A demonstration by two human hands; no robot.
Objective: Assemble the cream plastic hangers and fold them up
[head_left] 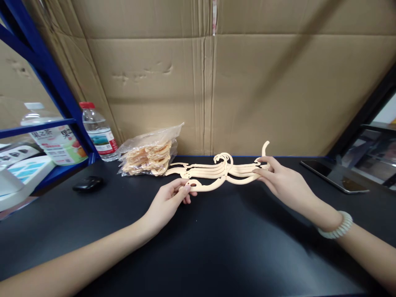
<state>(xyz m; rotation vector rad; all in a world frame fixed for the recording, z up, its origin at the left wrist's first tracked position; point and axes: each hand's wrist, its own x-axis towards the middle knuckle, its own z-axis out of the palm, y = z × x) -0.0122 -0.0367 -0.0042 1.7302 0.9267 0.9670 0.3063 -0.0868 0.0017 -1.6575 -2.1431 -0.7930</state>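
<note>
Between my two hands is a cream plastic folding clothes hanger (211, 187), spread out with its hook upward near the middle. My left hand (168, 199) is closed on the tip of its left arm, thumb on top and fingers underneath. The tip of the right arm is pinched in my right hand (286, 183), which partly hides it. Just behind, several matching hangers (202, 172) lie side by side on the black table (198, 247). Their hooks overlap the held one's hook, so I cannot tell every hook apart.
A clear plastic bag (151, 153) full of similar cream pieces sits behind left. A black mouse (88, 184), a red-capped water bottle (99, 134) and a blue rack (58, 84) stand left. A phone (334, 176) lies right. Cardboard (148, 82) walls the back.
</note>
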